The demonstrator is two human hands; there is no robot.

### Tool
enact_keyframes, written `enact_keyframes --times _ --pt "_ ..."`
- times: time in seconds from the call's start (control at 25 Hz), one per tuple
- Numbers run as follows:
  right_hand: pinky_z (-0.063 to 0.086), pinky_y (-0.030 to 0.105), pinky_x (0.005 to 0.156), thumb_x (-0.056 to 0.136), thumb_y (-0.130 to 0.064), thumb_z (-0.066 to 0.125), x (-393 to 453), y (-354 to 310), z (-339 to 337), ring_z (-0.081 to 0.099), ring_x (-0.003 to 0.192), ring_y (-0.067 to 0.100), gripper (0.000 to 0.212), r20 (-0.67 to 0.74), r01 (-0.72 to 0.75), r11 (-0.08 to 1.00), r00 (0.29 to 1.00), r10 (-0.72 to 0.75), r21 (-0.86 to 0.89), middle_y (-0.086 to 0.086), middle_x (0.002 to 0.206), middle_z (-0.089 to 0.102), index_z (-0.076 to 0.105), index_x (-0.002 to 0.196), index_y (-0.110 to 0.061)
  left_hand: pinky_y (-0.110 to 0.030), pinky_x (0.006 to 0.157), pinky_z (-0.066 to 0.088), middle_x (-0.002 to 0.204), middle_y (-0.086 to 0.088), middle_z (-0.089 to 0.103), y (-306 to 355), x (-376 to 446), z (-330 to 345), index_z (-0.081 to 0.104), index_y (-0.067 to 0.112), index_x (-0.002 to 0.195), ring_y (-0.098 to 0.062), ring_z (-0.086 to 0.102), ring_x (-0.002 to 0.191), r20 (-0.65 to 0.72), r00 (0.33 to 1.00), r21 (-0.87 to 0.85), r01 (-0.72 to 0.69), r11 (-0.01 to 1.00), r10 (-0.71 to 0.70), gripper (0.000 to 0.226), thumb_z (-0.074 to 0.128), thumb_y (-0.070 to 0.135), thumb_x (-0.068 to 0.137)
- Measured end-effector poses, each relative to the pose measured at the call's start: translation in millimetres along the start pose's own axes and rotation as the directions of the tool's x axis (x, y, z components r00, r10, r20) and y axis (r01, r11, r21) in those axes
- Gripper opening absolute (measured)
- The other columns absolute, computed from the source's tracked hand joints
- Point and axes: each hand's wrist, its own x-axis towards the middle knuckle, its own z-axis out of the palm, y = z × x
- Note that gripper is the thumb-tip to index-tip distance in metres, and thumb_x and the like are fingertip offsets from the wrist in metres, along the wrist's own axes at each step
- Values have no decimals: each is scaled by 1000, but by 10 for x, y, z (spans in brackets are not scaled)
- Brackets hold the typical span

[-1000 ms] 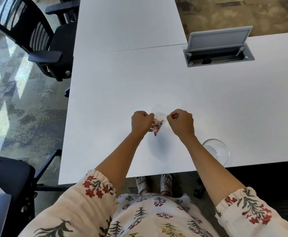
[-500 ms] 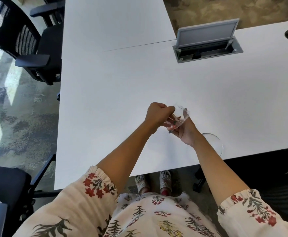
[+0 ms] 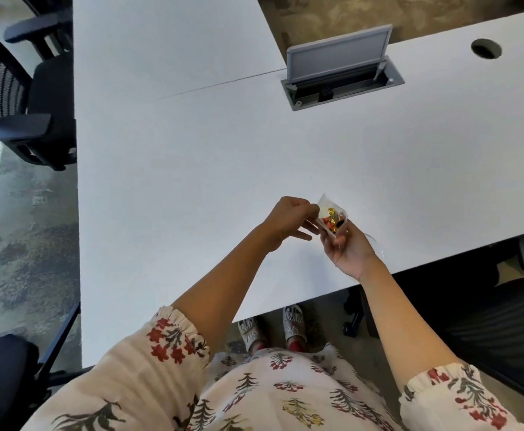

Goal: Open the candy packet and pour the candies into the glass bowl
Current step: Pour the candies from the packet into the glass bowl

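Note:
A small clear candy packet (image 3: 332,217) with gold and orange wrapped candies is held above the white table (image 3: 192,181) near its front edge. My right hand (image 3: 346,247) cups it from below, palm up. My left hand (image 3: 288,220) pinches the packet's left edge with thumb and forefinger, other fingers stretched out. The glass bowl (image 3: 377,247) is almost wholly hidden behind my right hand; only a faint clear rim shows at the hand's right side.
An open grey cable box (image 3: 341,76) with raised lid sits in the table at the back right, a round cable hole (image 3: 486,48) beyond it. Black office chairs stand at the left (image 3: 27,113) and under the table at the right (image 3: 487,321).
Both hands carried the packet to the right, over the bowl. My right hand turned palm up under the packet, and the candies now show through it.

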Motion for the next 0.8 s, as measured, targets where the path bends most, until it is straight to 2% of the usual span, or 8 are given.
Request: enact_keyframes --times 0.12,0.24,0.36,0.44,0.52,0.6,0.68,0.8 --pt "58 19 58 101 -38 56 -124 -52 -234 70 77 12 34 -95 91 995 992 -87 32 7 89 78 68 111 -8 -35 82 53 94 -10 78 -81 31 117 62 12 74 -20 73 82 50 998 70 30 997 -33 21 59 13 95" --pt "60 20 58 102 -37 56 -241 -101 -469 74 77 13 32 -173 168 985 972 -161 25 7 97 76 69 113 -9 -22 76 48 111 -11 79 -150 64 237 74 9 91 -16 70 91 43 999 138 17 990 -23 18 59 17 97" --pt "61 20 58 104 -38 53 -339 -128 -668 76 76 12 32 -227 235 971 948 -223 27 6 97 75 67 115 -12 -27 90 47 127 -7 74 -255 105 358 79 10 112 -22 65 119 13 1000 326 -5 945 1 28 56 17 99" --pt "60 20 59 104 -40 52 -379 -171 -763 75 79 14 33 -258 280 960 927 -274 -13 7 100 75 67 117 -13 -28 100 44 140 -7 67 -350 137 426 75 13 123 -24 58 132 63 998 480 -53 876 26 33 51 14 101" --pt "60 21 60 104 -40 53 -398 -202 -851 72 91 19 37 -308 312 949 898 -313 -56 8 110 72 64 125 -12 -32 115 35 155 -6 54 -449 164 480 63 15 140 -25 45 147 137 990 601 -102 793 24 39 46 16 105" --pt "61 24 63 104 -38 54 -421 -226 -947 68 102 21 36 -374 333 939 863 -339 -81 8 119 69 62 127 -12 -41 128 21 167 -4 38 -532 187 530 46 17 155 -23 22 160 210 978 690 -144 710 -5 46 40 21 109" --pt "60 29 70 104 -36 54 -428 -243 -1021 69 103 20 34 -422 336 930 829 -368 -152 8 119 70 63 125 -11 -49 130 12 173 0 23 -585 196 554 35 19 161 -20 4 163 273 961 747 -184 638 -43 51 36 20 110" --pt "60 35 73 104 -34 56 -406 -252 -1067 72 102 25 34 -470 273 904 783 -407 -328 10 112 74 65 125 -8 -51 129 11 176 3 12 -615 194 588 27 20 165 -20 -4 163 345 936 792 -248 559 -74 56 35 16 109"
